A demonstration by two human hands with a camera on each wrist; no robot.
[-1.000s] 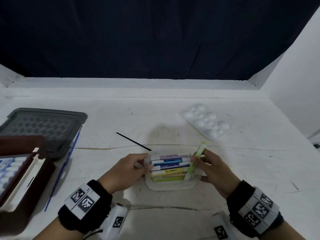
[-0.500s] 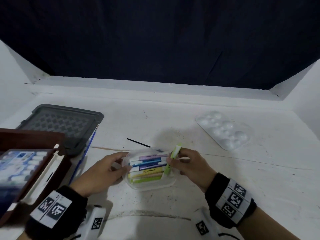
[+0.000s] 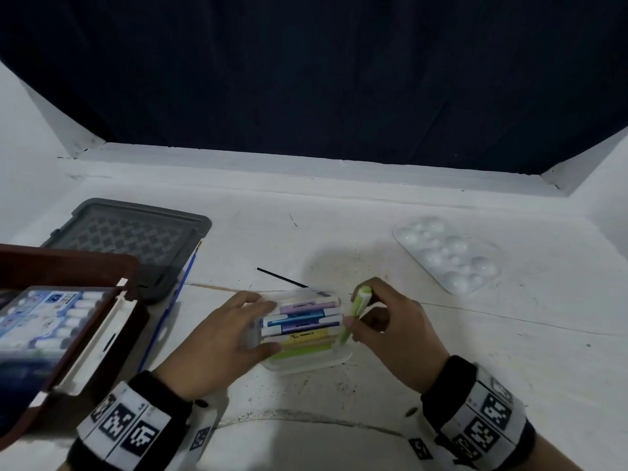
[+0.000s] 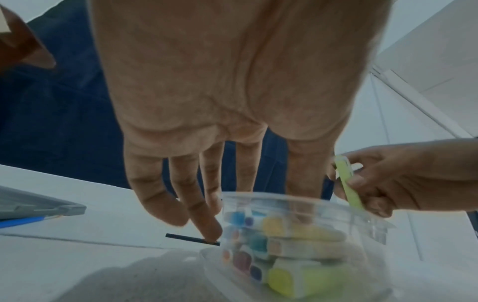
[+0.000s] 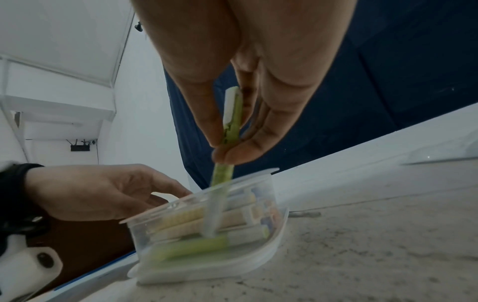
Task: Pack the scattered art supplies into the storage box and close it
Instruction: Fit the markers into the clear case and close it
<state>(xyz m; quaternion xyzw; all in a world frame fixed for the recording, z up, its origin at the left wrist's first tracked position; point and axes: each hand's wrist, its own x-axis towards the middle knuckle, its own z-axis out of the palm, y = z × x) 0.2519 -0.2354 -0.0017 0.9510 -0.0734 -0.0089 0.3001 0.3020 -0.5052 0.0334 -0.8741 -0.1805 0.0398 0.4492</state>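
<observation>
A clear plastic container (image 3: 306, 363) full of lying highlighters sits on the white table in front of me. My left hand (image 3: 263, 329) grips its left end, fingers on the far side and thumb on the near side. My right hand (image 3: 356, 312) pinches a green highlighter (image 3: 345, 336) that stands tilted, lower end inside the container's right end. The right wrist view shows the green highlighter (image 5: 232, 122) between thumb and fingertips, its tip down among the others in the container (image 5: 258, 263). The open brown storage box (image 3: 68, 266) stands at the left edge.
A set of white paint tubes (image 3: 51, 317) lies in the brown box. A grey lid (image 3: 129, 239) lies behind it, with a blue brush (image 3: 176, 294) alongside. A thin black stick (image 3: 282, 277) lies just beyond the container. A white palette (image 3: 448, 256) sits far right.
The view has swung left, bringing more of the brown box into sight. My left hand has closed further round the container's left end. The green highlighter stays tilted in my right hand.
</observation>
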